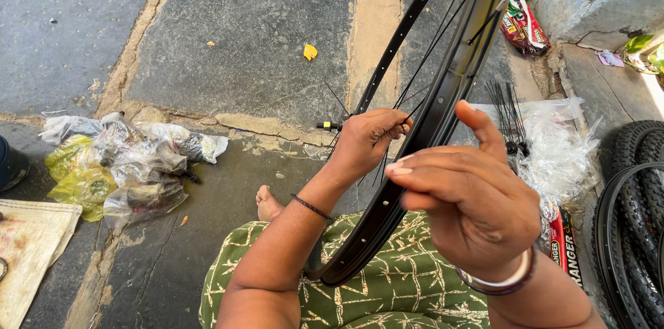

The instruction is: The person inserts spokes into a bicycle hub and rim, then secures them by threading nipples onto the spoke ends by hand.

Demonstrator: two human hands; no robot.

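left hand pinched on spokes | right hand loosely curled beside rim, top cropped

The black wheel rim runs off the frame's top edge, its hub hidden behind the left hand, and the tyres are cut off at right.
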